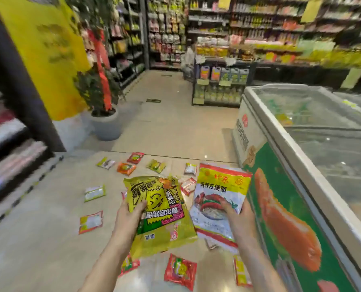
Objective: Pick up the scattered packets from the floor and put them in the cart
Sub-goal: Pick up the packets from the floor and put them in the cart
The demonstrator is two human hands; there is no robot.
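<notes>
Head view, lower centre: my left hand (131, 209) pinches the yellow packet (160, 213), my right hand (236, 209) the white noodle packet (219, 199). Both seem light, crinkly, slippery; edges suit. Small packets (180, 270) litter the floor (38, 249) beyond.

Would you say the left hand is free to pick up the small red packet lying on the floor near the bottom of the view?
Probably not yet. The left hand grips a large yellow packet, so it has no free fingers. The small red packet itself lies uncovered on the floor, close below the arms.
</notes>
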